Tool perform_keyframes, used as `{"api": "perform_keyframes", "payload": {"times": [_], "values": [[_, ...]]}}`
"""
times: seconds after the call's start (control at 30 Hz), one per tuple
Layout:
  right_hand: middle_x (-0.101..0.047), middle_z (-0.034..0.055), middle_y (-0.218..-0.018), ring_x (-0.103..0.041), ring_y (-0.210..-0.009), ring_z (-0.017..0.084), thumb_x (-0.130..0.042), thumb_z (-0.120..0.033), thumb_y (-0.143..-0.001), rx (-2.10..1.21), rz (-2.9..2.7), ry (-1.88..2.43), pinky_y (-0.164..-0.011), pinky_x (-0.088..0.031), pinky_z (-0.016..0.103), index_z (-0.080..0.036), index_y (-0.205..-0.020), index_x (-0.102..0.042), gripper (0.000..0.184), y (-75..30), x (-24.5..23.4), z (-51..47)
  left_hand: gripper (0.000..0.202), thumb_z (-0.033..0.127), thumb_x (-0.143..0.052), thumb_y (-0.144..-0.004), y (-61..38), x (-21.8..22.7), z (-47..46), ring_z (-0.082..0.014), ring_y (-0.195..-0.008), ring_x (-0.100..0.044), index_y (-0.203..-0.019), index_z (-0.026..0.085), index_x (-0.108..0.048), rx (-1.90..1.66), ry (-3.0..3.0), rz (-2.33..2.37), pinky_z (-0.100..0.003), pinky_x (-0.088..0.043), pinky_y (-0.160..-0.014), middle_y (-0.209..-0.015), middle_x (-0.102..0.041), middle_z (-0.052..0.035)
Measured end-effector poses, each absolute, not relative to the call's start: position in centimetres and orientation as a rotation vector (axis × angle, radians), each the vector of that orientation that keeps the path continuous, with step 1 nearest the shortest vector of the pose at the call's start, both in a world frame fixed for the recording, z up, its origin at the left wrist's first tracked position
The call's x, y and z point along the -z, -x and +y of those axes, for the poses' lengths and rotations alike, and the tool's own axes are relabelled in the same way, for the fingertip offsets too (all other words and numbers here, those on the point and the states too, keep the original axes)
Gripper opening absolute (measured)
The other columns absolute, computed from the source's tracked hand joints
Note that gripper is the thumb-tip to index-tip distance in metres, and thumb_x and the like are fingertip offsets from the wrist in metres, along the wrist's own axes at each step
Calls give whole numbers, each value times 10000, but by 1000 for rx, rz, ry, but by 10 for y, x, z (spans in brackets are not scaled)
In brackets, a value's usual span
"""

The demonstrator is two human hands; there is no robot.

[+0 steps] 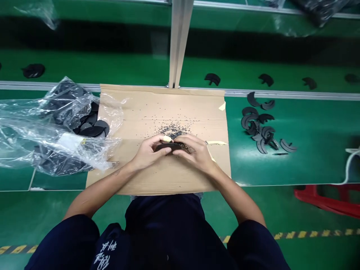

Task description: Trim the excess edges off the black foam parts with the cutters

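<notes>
Two hands, left hand [147, 153] and right hand [196, 153], hold one black curved piece [165, 147].

— What blocks the way at frame left?
— A crumpled plastic bag [64, 131] sprawls over the cardboard sheet's [165, 108] left edge, beside the left hand [149, 152].
— And at right?
— Black arc pieces [260, 127] crowd the green counter [253, 172]; the cardboard's lower right leaves passage by the right hand [197, 153].
</notes>
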State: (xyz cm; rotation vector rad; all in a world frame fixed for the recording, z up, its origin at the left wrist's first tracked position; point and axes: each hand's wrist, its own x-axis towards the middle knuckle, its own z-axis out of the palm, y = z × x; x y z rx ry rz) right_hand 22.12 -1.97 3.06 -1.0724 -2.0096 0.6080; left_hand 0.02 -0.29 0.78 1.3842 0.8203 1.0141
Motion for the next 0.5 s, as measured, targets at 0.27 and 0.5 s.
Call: {"api": "perform_keyframes", "payload": {"times": [0.27, 0.5], "values": [[-635, 234, -1230, -623, -1124, 392, -635, -488, -936, -136, -2364, 1773, -889, -562, 549, -113, -1354, -588, 564, -327, -25, -60, 247, 323, -809, -843, 12, -10, 7, -141, -929, -721, -1017, 156, -757, -1158, -1611, 975, -264, -596, -849, -992, -766, -64], [-694, 124, -1133, -681, -942, 254, -457, -422, -1022, -507, -2191, 1370, -791, -574, 378, -200, -1333, -583, 403, -278, -41, -19, 224, 319, -798, -866, 13, -8, 13, -129, -879, -713, -1025, 163, -775, -1235, -1721, 887, -250, -581, -800, -949, -771, -67]]}}
